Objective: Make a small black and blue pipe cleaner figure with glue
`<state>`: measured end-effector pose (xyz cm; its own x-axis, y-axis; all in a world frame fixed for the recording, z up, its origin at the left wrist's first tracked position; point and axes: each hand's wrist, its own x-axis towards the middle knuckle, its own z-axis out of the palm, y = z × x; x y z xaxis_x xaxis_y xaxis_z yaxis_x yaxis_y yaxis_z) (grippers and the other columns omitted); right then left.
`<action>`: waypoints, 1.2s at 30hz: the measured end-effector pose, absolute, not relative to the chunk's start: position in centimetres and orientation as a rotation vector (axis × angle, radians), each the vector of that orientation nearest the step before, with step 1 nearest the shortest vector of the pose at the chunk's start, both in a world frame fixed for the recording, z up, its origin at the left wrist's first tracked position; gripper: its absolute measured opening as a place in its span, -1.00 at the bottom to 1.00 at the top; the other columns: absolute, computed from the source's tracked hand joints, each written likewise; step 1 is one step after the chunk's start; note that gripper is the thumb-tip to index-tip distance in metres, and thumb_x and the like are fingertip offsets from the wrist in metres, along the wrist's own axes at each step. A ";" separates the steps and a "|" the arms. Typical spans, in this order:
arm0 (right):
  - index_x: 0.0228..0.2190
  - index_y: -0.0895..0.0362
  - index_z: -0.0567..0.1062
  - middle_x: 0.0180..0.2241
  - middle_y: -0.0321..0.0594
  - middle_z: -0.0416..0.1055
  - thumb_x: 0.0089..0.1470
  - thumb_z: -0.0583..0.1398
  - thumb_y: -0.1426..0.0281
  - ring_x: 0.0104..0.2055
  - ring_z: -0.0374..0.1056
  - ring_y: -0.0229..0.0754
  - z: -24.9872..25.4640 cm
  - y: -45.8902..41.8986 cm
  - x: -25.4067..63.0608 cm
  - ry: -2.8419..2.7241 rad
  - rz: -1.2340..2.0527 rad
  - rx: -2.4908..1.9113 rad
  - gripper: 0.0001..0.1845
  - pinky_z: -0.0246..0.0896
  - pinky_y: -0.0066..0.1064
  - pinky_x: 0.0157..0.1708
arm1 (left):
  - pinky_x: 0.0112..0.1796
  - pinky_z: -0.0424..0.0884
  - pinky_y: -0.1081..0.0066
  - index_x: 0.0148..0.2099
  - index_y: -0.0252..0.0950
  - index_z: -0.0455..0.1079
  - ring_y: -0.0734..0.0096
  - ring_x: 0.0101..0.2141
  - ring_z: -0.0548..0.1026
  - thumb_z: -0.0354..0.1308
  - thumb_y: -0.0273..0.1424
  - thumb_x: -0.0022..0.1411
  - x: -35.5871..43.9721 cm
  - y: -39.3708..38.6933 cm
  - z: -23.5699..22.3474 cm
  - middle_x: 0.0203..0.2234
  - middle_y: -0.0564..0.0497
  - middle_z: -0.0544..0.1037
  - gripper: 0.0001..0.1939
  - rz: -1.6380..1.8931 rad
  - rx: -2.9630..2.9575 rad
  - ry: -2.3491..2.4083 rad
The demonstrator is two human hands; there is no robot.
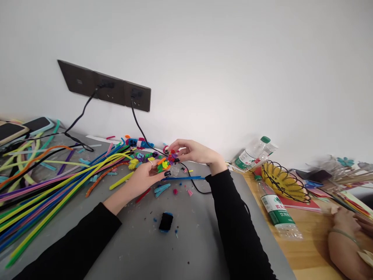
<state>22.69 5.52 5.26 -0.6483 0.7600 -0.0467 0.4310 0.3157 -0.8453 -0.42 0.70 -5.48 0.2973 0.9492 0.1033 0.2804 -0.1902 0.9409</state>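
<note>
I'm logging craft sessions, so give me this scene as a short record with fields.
Left hand: at the colourful pieces; grip unclear
Right hand: at the same pieces; grip unclear
Grey mat: black block nearer the camera, pipe cleaners at left
Right side: bottles, yellow basket, another person's hand
Wall: socket panel with two cables plugged in

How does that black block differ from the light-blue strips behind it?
The black block is dark, with blue at its edges, while the light-blue strips are pale. The block is compact; the strips, slender. The block lies nearer the camera, the strips nearer the left hand. Both rest on the gray mat.
</note>
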 end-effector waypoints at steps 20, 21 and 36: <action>0.11 0.02 0.56 0.08 -0.15 0.63 0.30 0.24 0.48 -0.01 0.61 -0.12 1.4 7.0 21.3 -1.919 1.563 -0.872 -0.63 0.51 -0.22 0.07 | -0.29 0.62 0.15 -0.26 -0.19 0.54 0.06 -0.36 0.67 0.33 0.15 0.10 -0.6 0.3 -4.2 -0.35 -0.15 0.77 -0.51 0.898 1.420 1.148; 0.11 0.01 0.56 0.10 -0.15 0.62 0.30 0.25 0.47 0.01 0.60 -0.10 1.3 7.0 21.2 -1.921 1.560 -0.889 -0.62 0.51 -0.21 0.07 | -0.30 0.61 0.16 -0.28 -0.19 0.55 0.07 -0.37 0.66 0.31 0.16 0.11 -0.6 0.3 -4.1 -0.35 -0.16 0.77 -0.50 0.898 1.423 1.149; 0.03 0.03 0.54 -0.10 -0.20 0.59 0.13 0.43 0.31 -0.07 0.54 -0.10 1.8 5.9 19.8 -1.843 1.557 -1.008 -0.56 0.45 -0.31 -0.12 | -0.48 0.56 0.26 -0.41 -0.17 0.56 0.10 -0.50 0.65 0.09 0.13 0.25 -0.5 -0.1 -3.1 -0.51 -0.11 0.72 -0.49 0.805 1.684 1.235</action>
